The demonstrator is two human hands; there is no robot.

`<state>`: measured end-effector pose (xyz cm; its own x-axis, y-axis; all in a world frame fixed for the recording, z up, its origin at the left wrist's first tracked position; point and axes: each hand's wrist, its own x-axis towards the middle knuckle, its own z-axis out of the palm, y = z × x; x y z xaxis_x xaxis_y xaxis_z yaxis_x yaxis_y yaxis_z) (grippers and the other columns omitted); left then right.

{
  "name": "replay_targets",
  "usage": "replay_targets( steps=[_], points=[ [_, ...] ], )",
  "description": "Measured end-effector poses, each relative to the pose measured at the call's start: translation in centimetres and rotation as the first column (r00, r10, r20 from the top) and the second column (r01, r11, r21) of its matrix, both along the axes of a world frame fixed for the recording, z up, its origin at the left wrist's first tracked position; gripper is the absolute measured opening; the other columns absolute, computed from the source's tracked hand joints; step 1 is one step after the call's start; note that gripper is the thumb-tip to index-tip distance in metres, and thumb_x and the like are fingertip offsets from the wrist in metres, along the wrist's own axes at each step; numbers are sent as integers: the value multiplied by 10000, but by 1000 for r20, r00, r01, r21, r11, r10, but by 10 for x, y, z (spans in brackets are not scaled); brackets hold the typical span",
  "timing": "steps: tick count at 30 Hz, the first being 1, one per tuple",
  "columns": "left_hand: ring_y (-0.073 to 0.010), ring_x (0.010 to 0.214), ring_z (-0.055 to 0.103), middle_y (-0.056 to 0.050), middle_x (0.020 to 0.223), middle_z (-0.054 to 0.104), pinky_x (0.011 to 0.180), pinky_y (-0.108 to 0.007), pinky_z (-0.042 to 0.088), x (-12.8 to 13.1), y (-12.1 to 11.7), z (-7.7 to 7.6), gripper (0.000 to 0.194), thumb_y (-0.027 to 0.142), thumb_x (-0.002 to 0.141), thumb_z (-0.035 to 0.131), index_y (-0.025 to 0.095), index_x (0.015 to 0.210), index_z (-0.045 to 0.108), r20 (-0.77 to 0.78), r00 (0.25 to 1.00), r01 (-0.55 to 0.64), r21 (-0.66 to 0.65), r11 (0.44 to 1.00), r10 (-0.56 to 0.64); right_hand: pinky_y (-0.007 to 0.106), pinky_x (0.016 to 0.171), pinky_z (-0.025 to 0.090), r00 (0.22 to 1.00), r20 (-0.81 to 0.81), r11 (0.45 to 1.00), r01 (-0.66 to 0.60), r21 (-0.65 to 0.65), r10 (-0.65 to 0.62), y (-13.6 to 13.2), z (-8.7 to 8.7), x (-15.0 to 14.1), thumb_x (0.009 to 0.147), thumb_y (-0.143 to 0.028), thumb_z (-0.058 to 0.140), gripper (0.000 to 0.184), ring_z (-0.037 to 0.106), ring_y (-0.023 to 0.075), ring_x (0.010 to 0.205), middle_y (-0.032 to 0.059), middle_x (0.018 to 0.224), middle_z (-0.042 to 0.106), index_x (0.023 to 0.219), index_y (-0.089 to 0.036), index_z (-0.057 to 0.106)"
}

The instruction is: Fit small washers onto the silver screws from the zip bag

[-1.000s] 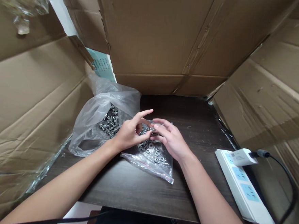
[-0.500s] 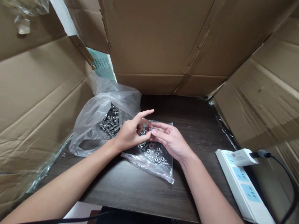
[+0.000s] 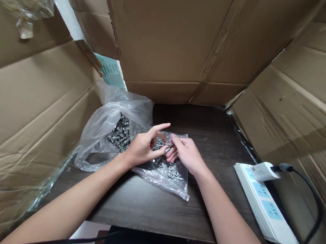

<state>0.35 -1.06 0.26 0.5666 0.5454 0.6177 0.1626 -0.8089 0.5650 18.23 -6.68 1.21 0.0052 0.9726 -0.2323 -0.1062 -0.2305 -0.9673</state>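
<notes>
Above a flat zip bag, my left hand pinches a small silver bolt between thumb and a bent finger, with another finger stretched out. My right hand meets it from the right, thumb raised and fingers curled at the bolt's other end. Whether a nut sits between those right fingertips is too small to tell. Beneath both hands, the clear zip bag bears several loose nuts and a pile of bolts, partly hidden by my left hand.
A larger, cloudy plastic bag with many bolts lies open at the left. On the right stands a white power strip with a plugged-in adapter and black cable. Cardboard walls enclose the dark table.
My right thumb has moved up and its fingers have curled under, turning the hand at the bolt's end. My left hand stays nearly in place, and the bolt shows more clearly now.
</notes>
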Motion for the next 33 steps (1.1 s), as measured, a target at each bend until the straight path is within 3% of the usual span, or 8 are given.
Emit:
replay_targets(
  steps=[3,5,8,12,19,26,31,33],
  points=[
    [-33,499,438,7,927,740,519,-136,433,0,1,0,655,167,864,683,185,1459,409,14,1000,-5,-2,1000,5,272,566,606,995,-97,997,31,71,-24,-1,2,1,794,-483,796,347,725,176,690,83,841,764,900,-156,748],
    [-34,495,435,5,923,741,513,-138,430,-1,1,0,653,171,867,682,183,1459,407,23,1000,-11,0,1000,11,271,678,629,988,-152,993,-24,118,42,-2,4,2,719,-403,871,400,734,165,800,74,995,773,1033,-184,758],
    [-34,498,434,8,920,741,521,-138,432,-1,0,0,656,165,864,686,182,1458,407,6,1000,6,16,1000,-6,258,653,615,986,-107,991,-118,64,125,-2,5,5,770,-449,830,350,719,145,664,75,795,763,915,-138,760],
    [-33,498,434,9,925,738,519,-138,434,0,-1,1,648,153,857,678,184,1449,418,3,1000,-2,36,999,2,253,492,560,998,-35,997,-59,-44,57,1,1,5,906,-574,646,499,670,154,492,82,579,684,690,-126,685],
    [-27,489,421,15,907,728,492,-127,413,-1,0,3,625,145,846,681,177,1422,440,13,1000,-20,11,1000,20,262,548,561,987,7,985,-159,66,159,0,-3,4,836,-636,687,502,670,142,555,59,667,698,786,-137,701],
    [-25,483,422,11,919,743,500,-130,420,0,1,0,607,158,857,676,179,1417,443,31,999,-27,21,999,26,290,636,575,997,-29,983,-61,170,67,-2,4,4,803,-438,766,293,678,172,789,44,887,706,938,-189,689],
    [-30,493,423,4,934,742,506,-138,422,-1,3,-2,606,169,863,673,183,1423,441,21,999,-25,7,1000,25,317,664,569,998,3,978,-68,200,68,-2,3,4,822,-395,735,289,662,167,760,36,875,696,1024,-203,656],
    [-29,488,419,3,928,736,501,-138,420,-1,5,-2,614,171,860,680,178,1424,441,31,999,-36,-36,999,37,314,704,567,999,23,965,-47,258,43,-3,3,4,757,-287,786,420,670,183,873,41,994,706,1141,-235,623]
  ],
)
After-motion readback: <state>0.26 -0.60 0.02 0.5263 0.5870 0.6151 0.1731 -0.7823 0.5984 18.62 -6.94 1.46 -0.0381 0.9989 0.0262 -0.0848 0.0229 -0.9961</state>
